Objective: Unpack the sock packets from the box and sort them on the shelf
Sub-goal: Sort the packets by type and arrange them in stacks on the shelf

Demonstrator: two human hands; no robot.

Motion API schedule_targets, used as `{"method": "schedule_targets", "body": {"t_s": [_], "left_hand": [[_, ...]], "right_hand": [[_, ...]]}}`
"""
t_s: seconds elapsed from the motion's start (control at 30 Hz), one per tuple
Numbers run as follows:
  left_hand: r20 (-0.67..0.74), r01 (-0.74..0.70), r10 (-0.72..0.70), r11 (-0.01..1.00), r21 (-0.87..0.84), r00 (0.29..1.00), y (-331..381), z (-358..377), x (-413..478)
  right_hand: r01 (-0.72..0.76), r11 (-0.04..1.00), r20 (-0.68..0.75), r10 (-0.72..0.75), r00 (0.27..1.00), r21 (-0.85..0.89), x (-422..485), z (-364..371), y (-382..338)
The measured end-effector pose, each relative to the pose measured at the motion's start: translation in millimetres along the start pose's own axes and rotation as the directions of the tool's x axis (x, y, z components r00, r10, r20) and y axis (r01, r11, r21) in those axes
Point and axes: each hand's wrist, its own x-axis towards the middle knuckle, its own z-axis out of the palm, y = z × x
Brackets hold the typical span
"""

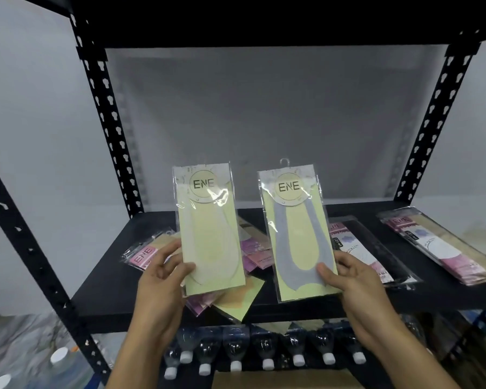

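My left hand (163, 279) grips the lower edge of a clear packet with pale cream socks (209, 234), held upright above the black shelf (320, 299). My right hand (351, 279) pinches the bottom of a second upright packet with grey socks (298, 234) on a yellow card. Both carry a round "ENE" label. On the shelf lie a pile of pink-labelled and yellow packets (253, 254) behind and below the left packet, one pink packet at the left (143, 255), a dark packet (359, 248) right of centre, and a beige stack (443, 248) at the far right. The box's top edge (281, 380) shows at the bottom.
Black perforated uprights (107, 119) (429, 122) frame the bay, with another board (264, 18) overhead. Several capped plastic bottles (267, 352) lie on the level under the shelf. More bottles (59, 357) stand at the lower left. A grey wall (264, 122) is behind.
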Motion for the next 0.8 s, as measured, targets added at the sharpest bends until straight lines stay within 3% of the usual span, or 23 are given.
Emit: {"method": "schedule_targets", "body": {"t_s": [0.63,0.7,0.8], "left_hand": [[-0.033,0.046,-0.046,0.999,0.019,0.998,-19,22,-9],[-0.033,0.046,-0.045,0.998,0.044,0.998,-21,26,-8],[-0.038,0.040,-0.038,0.998,0.048,0.999,-22,30,-8]], "right_hand": [[-0.011,1.000,-0.069,0.009,0.998,-0.017,20,-26,0],[-0.013,0.998,-0.082,0.008,0.997,-0.061,26,-29,1],[-0.031,0.962,-0.141,-0.008,0.990,-0.272,38,-36,2]]}}
